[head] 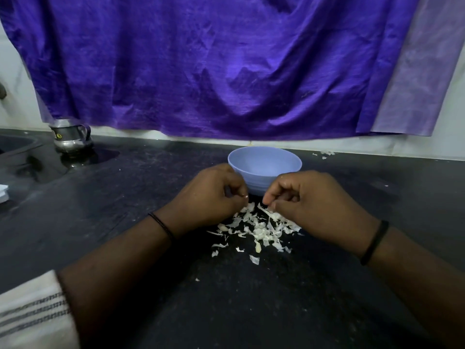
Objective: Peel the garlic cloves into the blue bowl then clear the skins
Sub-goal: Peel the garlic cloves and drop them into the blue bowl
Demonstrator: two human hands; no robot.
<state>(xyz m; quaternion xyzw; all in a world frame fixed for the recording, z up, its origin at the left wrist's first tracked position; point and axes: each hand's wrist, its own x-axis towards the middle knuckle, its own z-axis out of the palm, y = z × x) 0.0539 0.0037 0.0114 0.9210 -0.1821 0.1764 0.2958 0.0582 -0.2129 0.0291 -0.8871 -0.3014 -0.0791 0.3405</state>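
Observation:
A light blue bowl (264, 163) stands on the black counter (125, 210), just beyond my hands; its near wall hides its bottom. My left hand (214, 197) is curled, and a small white piece, apparently a garlic clove (246, 196), peeps out at its fingertips. My right hand (309, 205) is curled too. Its thumb and forefinger pinch together at the top of a pile of white garlic skins (259, 227), seemingly on a strip of skin. The pile lies between and below both hands, with scattered bits nearer me.
A steel jug (71, 137) stands at the back left beside a dark sink (15, 147). A purple cloth (226, 71) hangs over the back wall. A striped white cloth (32, 311) lies at the lower left. A few skins (325, 154) lie at the back right.

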